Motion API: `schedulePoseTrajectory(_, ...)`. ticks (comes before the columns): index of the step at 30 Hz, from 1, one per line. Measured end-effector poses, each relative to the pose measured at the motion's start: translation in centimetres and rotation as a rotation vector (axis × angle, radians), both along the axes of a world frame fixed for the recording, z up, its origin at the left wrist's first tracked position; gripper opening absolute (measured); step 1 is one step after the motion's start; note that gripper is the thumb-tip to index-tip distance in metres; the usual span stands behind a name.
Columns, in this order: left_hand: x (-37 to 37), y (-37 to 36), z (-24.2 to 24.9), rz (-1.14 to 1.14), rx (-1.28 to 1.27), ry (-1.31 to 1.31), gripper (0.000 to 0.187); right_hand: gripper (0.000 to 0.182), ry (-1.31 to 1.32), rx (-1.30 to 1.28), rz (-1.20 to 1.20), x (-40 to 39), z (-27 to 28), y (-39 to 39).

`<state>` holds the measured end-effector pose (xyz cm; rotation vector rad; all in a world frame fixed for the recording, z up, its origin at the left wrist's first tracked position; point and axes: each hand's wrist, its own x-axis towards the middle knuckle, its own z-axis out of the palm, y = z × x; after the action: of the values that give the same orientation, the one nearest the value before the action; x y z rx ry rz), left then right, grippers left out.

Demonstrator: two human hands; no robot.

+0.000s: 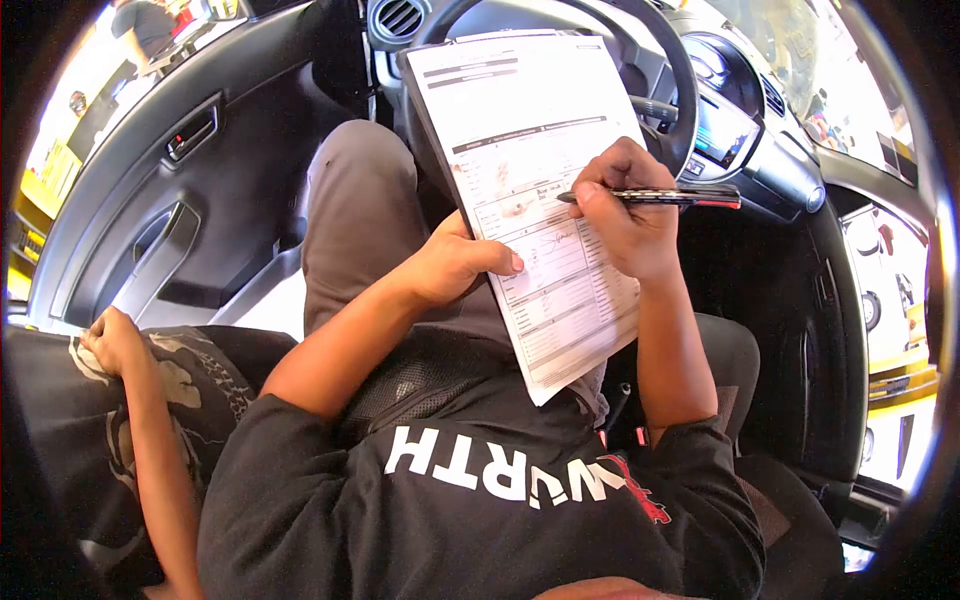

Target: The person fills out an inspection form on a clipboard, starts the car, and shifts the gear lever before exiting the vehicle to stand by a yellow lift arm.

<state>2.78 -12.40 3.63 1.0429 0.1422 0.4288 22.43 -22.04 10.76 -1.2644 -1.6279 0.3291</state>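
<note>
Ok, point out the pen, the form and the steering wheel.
pen (655, 197), head view, middle of its barrel.
form (530, 110), head view, upper part of the sheet.
steering wheel (683, 85), head view, right side of the rim.

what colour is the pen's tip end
The pen is black with a red end, best seen in the head view, held in the right hand.

The white printed paper form (540, 190) is looking matt and smooth. The slim black-and-red plastic pen (655, 197) is shining glossily. The grey plastic door panel (150, 210) is showing a dull grained finish.
</note>
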Motion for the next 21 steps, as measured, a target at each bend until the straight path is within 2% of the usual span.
schedulePoseTrajectory(9, -0.65, 0.3, -0.46, -0.022, -0.005, -0.056, 0.057, 0.01, -0.013, 0.017, 0.131, 0.11, -0.42, 1.09)
schedulePoseTrajectory(21, -0.93, 0.06, 0.08, -0.039, 0.018, -0.026, 0.054, 0.008, 0.125, 0.05, 0.097, -0.48, -0.66, 0.73)
